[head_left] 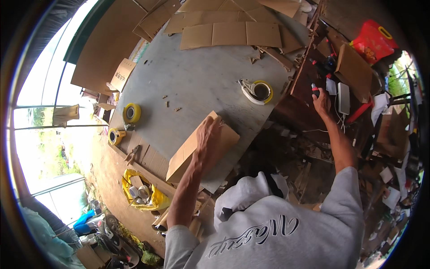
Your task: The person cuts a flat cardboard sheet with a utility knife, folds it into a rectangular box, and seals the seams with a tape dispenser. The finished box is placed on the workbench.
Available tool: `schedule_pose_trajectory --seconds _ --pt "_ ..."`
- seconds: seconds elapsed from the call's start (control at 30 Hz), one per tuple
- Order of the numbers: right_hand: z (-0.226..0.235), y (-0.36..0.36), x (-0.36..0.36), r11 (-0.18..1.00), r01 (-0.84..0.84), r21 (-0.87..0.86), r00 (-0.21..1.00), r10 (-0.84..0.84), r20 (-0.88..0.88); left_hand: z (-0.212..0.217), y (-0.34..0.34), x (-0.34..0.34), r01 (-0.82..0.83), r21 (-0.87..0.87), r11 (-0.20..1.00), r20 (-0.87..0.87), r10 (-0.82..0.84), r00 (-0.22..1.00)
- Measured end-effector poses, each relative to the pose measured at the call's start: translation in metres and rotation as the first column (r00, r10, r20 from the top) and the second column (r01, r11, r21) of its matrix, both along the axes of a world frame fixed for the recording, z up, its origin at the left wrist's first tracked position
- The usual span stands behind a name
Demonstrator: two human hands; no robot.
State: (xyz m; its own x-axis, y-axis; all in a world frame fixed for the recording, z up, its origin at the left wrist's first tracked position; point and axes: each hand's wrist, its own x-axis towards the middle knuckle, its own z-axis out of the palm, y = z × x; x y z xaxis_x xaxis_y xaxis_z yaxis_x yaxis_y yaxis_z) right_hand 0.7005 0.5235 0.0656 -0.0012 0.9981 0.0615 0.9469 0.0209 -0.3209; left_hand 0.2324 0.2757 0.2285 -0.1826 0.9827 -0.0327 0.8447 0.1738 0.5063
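Observation:
A tall, narrow brown cardboard box (183, 154) stands at a slant near the front edge of the grey table. My left hand (208, 134) is closed over its upper end, fingers bent down by the far edge. Off to the right, my right arm is stretched out over a dark brown side table. There my right hand (321, 102) is closed round a small tool with a red and black handle (315, 90); its exact kind is too small to tell. A white rectangular device (343, 98) with a cable lies just right of that hand.
Flattened cardboard (230, 34) covers the grey table's (179, 76) far end. A tape dispenser (257, 92) sits to the right, a yellow tape roll (131, 113) and pliers (132, 154) to the left. A yellow bag (156, 197) is below; a red bag (371, 42) lies far right.

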Motion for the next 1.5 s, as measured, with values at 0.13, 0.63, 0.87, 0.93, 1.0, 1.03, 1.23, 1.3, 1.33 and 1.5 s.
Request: schedule_pose_trajectory --seconds 0.13,0.63,0.87,0.93,1.0,1.03,1.23,1.3,1.33,1.5 --pt "-0.009 0.013 -0.004 0.993 -0.042 0.108 0.986 0.024 0.162 -0.046 0.028 -0.024 0.052 -0.142 0.989 0.034 -0.048 0.998" --pt "-0.020 -0.091 -0.292 0.640 -0.768 0.022 0.411 0.519 -0.750 -0.058 0.040 0.049 0.317 -0.614 0.723 -0.397 -0.630 0.668" --pt "0.093 -0.116 -0.389 0.136 -0.985 0.105 0.054 0.824 -0.565 0.065 -0.043 -0.001 0.505 -0.222 0.834 -0.283 -0.550 0.786" --pt "0.150 -0.111 -0.399 0.035 -0.970 0.241 -0.079 0.892 -0.445 0.149 -0.058 -0.012 0.440 -0.189 0.878 -0.289 -0.478 0.829" --pt "0.202 -0.112 -0.400 -0.042 -0.949 0.314 -0.181 0.886 -0.426 0.198 -0.088 -0.034 0.332 -0.243 0.911 -0.356 -0.403 0.843" --pt "0.225 -0.119 -0.398 -0.067 -0.945 0.319 -0.221 0.852 -0.475 0.208 -0.104 -0.045 0.290 -0.160 0.944 -0.388 -0.330 0.861" --pt "0.254 -0.162 -0.388 -0.063 -0.947 0.315 -0.204 0.874 -0.441 0.156 -0.167 -0.050 -0.259 0.237 0.936 0.026 0.260 0.965" --pt "0.248 -0.146 -0.376 -0.015 -0.952 0.307 -0.149 0.897 -0.416 0.129 -0.145 -0.030 -0.550 0.325 0.769 0.396 0.417 0.818" --pt "0.249 -0.144 -0.368 -0.013 -0.970 0.245 -0.119 0.899 -0.421 0.116 -0.148 -0.024 -0.601 0.262 0.755 0.448 0.456 0.769" --pt "0.255 -0.161 -0.347 0.040 -0.970 0.238 -0.071 0.896 -0.439 0.106 -0.156 -0.021 -0.554 0.084 0.828 0.309 0.507 0.805"
